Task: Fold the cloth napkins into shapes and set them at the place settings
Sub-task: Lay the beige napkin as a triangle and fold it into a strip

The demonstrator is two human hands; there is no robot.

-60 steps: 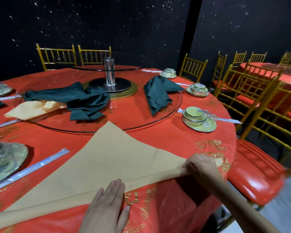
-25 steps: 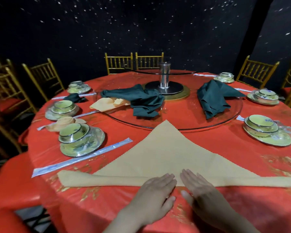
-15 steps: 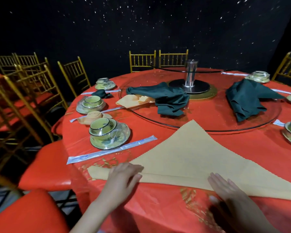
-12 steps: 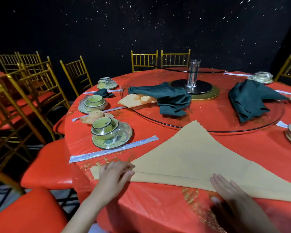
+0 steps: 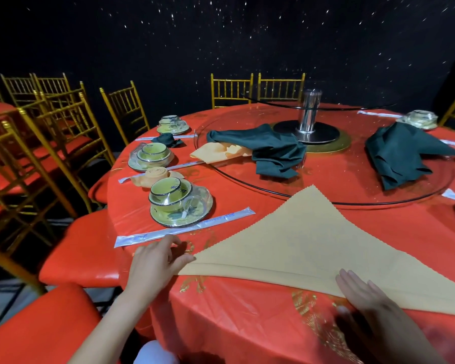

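At the far left of the desk (image 5: 237,327), a rolled napkin (image 5: 156,174) sits between two wrapped bowl sets. It looks like a finished shape parked at its setting. The nearest bowl set (image 5: 177,203) has a chopstick sleeve (image 5: 184,227) laid along its near side, marking the place where the next shape probably belongs.

Just below that sleeve, the left hand (image 5: 156,262) has its fingers curled in and pinches the left tip of the tan napkin (image 5: 294,243), likely to draw the folded band taut. The napkin lies as a triangle with its apex pointing at the glass turntable (image 5: 326,198). Its long base is doubled into a narrow band along the desk's near edge.

Further right, the right hand (image 5: 365,298) lies flat on that band with straight fingers, holding nothing, apparently pinning the fold so it cannot slide. The cloth thus stretches between the two hands and touches both, and its right end runs out of view.

On the turntable, green napkins (image 5: 276,151) lie in loose heaps, seemingly unfolded stock.
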